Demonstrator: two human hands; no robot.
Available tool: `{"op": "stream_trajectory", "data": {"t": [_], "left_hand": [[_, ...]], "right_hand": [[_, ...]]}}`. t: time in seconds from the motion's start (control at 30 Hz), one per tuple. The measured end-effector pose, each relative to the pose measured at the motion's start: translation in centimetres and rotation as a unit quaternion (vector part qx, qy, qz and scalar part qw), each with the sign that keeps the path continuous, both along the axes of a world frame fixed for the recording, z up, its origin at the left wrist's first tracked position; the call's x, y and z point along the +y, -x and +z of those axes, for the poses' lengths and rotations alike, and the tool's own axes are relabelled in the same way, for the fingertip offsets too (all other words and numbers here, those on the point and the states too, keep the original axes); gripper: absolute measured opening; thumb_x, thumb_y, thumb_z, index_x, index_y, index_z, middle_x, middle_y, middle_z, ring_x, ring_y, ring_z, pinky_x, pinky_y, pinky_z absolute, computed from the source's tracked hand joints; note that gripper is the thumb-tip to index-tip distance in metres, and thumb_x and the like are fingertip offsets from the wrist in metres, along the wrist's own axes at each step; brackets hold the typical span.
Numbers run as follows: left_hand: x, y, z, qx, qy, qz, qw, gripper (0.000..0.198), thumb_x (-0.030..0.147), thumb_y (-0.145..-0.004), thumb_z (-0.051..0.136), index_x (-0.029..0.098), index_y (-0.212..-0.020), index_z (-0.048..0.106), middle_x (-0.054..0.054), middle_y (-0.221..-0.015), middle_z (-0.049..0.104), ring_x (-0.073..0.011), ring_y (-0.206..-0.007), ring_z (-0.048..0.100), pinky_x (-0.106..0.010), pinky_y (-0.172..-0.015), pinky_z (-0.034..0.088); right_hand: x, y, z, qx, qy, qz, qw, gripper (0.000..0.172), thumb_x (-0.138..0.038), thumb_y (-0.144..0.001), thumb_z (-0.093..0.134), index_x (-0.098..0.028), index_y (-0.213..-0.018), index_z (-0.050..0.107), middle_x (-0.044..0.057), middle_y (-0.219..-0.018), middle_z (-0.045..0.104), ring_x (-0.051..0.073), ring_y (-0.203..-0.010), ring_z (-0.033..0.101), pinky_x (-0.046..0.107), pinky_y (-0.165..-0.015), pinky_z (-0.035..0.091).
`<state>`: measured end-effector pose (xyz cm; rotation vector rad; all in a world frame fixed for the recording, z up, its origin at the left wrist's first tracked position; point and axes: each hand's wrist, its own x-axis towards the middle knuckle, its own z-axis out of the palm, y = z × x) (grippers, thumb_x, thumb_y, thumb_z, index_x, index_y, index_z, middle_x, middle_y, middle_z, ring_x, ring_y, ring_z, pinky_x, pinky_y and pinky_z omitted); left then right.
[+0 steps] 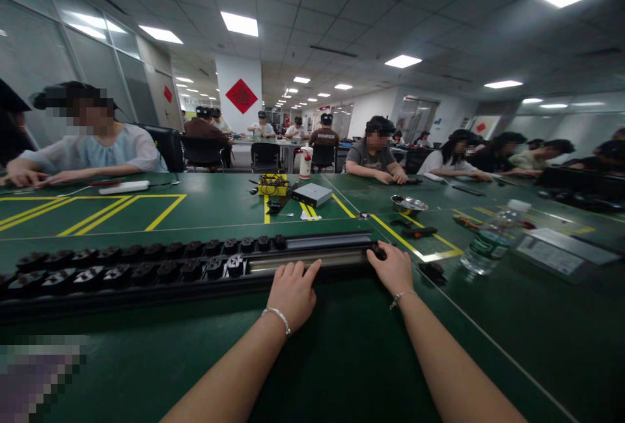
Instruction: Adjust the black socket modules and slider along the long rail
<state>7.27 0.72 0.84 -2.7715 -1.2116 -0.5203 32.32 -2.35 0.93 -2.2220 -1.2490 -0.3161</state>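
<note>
A long black double rail (332, 238) lies across the table in front of me. Its left part carries two rows of black plug-like modules (168, 271), while toward the right the metal-coloured channel (293, 260) is exposed. My left hand (293, 294) rests at the front edge of the near channel, index finger stretched out to the right, with nothing held. At the rail's right end, my right hand (394, 270) has its thumb and fingers closed around a small dark round piece (379, 252). My fingers partly hide that piece.
A water bottle (494, 241) and a grey metal box (561, 252) stand to the right. Beyond the rail are a steel bowl (409, 204), a silver device (315, 194), and a yellow object wrapped in cables (272, 185). Several people sit around the tables.
</note>
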Motion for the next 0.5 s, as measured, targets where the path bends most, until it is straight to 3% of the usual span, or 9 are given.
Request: {"op": "stream_trajectory", "data": {"t": [0.5], "left_hand": [[0.24, 0.05, -0.34, -0.011, -0.015, -0.007, 1.0, 0.059, 0.023, -0.075, 0.047, 0.03, -0.131, 0.03, -0.004, -0.099, 0.051, -0.0212, -0.093, 0.044, -0.036, -0.083, 0.03]], "right_hand": [[0.11, -0.14, -0.08, 0.0, 0.011, -0.01, 1.0, 0.046, -0.046, -0.076, 0.042, -0.017, -0.108, 0.057, 0.009, -0.113, 0.059, 0.024, -0.106, 0.049, 0.04, -0.096, 0.025]]}}
